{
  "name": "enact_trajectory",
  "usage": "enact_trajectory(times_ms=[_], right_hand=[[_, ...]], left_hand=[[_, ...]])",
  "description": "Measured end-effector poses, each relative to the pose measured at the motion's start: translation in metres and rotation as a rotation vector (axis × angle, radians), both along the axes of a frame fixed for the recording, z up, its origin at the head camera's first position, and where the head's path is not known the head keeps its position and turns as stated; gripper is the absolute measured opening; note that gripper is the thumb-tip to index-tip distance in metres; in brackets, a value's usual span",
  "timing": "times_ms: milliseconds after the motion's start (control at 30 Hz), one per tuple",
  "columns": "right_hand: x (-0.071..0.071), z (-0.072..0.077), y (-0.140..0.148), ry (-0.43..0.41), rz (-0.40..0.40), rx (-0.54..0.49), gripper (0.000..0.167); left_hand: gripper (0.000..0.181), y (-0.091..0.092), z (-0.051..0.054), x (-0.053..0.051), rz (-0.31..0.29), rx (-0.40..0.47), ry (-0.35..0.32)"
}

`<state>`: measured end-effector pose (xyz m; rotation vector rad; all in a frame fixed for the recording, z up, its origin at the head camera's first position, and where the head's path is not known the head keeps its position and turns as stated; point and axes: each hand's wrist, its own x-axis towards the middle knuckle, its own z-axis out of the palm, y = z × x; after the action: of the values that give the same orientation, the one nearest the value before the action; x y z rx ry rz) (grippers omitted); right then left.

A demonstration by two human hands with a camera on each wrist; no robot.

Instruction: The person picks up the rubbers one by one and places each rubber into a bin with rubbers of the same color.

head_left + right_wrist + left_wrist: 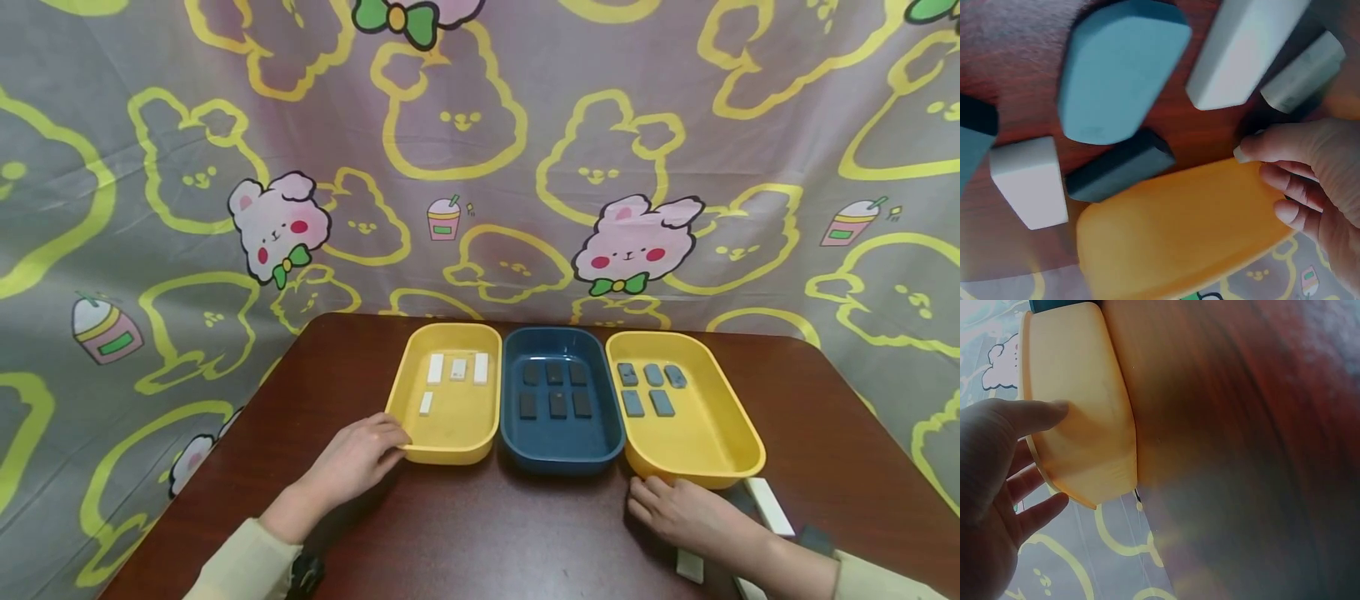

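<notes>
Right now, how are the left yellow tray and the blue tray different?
The left yellow tray is bright; the blue tray is dark. Yellow holds four white blocks; blue holds six dark blocks. The left hand touches the yellow one, not the blue. Both have rounded corners.

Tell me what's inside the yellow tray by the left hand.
The yellow tray holds four white blocks: three in a far row, one nearer at left. The floor directly beneath them is covered and cannot be seen.

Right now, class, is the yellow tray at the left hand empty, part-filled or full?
Part-filled: four white blocks lie in the left yellow tray, while much of its floor shows bare yellow.
</notes>
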<state>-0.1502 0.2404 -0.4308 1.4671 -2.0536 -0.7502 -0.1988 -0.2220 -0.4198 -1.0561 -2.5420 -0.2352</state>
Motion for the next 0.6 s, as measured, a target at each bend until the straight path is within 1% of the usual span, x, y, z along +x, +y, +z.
enact_trajectory(times_ms=[67,100,133,167,233,267,333,367,400,433,500,600], right_hand=[[0.001,0.005,-0.001,-0.025,-0.007,0.01,0.072],[0.002,0.009,-0.002,-0.041,-0.011,0.018,0.07],[0.003,0.012,-0.003,-0.06,-0.017,0.03,0.059],[0.004,0.016,-0.005,-0.075,-0.019,0.039,0.052],[0.005,0.025,-0.008,-0.097,-0.022,0.058,0.028],[0.006,0.029,-0.01,-0.105,-0.021,0.063,0.024],[0.008,0.036,-0.015,-0.111,-0.02,0.073,0.038],[0.008,0.04,-0.018,-0.115,-0.018,0.072,0.039],[0.009,0.043,-0.02,-0.12,-0.019,0.072,0.046],[0.01,0.047,-0.022,-0.127,-0.019,0.071,0.047],[0.011,0.055,-0.027,-0.152,-0.02,0.071,0.05],[0.012,0.07,-0.033,-0.195,-0.034,0.078,0.061]], left_hand=[[0.014,0.0,0.0,0.0,0.0,0.0,-0.002],[0.014,0.0,0.0,0.0,-0.001,0.0,-0.003],[0.014,0.0,0.0,0.001,-0.002,0.0,-0.005],[0.014,0.0,0.0,0.001,-0.002,0.0,-0.009],[0.014,0.0,0.0,0.001,-0.005,0.003,-0.018],[0.013,0.0,0.001,0.001,-0.008,0.006,-0.025],[0.013,-0.001,0.001,0.001,-0.013,0.01,-0.043],[0.013,-0.001,0.002,0.001,-0.017,0.01,-0.05],[0.012,-0.001,0.002,0.001,-0.021,0.01,-0.057],[0.012,-0.002,0.003,0.001,-0.025,0.009,-0.062],[0.012,-0.002,0.003,0.001,-0.029,0.007,-0.066],[0.011,-0.002,0.005,0.0,-0.034,0.003,-0.069]])
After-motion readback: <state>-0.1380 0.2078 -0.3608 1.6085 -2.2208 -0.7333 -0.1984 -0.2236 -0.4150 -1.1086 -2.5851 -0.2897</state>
